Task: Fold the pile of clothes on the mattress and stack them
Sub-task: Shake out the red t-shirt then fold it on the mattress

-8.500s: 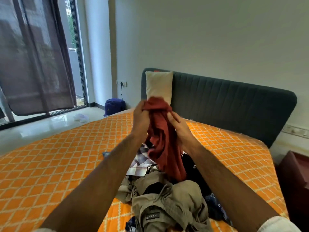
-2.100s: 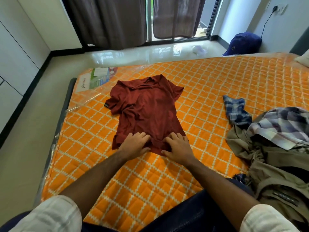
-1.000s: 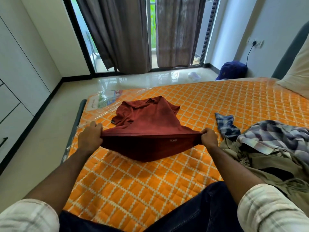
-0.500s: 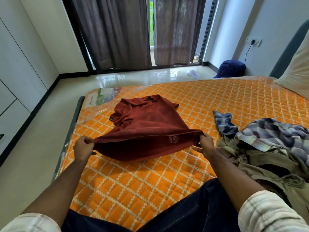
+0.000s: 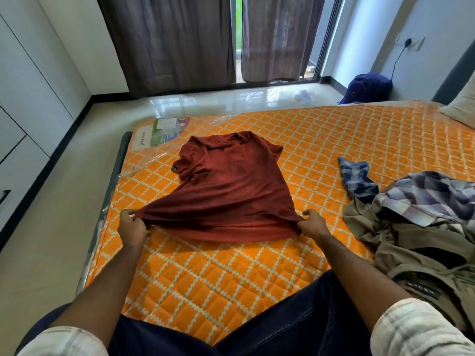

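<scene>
A dark red T-shirt (image 5: 231, 186) lies spread on the orange quilted mattress (image 5: 257, 273), collar pointing away from me. My left hand (image 5: 132, 227) pinches the left corner of its hem and my right hand (image 5: 312, 224) pinches the right corner. The hem is stretched taut between them, just above the mattress. To the right sits the pile of clothes (image 5: 421, 227): a checked shirt on top of olive-khaki trousers, with a blue plaid piece (image 5: 356, 176) at its far edge.
The mattress's left edge (image 5: 113, 191), wrapped in clear plastic, drops to a pale glossy floor. A pillow (image 5: 460, 109) lies at the far right. A blue bag (image 5: 367, 87) and a white cloth (image 5: 304, 95) lie on the floor by the curtained window. My legs in dark jeans are at the bottom.
Both hands have lowered the lifted hem toward the mattress and drawn it slightly toward me. The shirt's body now lies flatter.
</scene>
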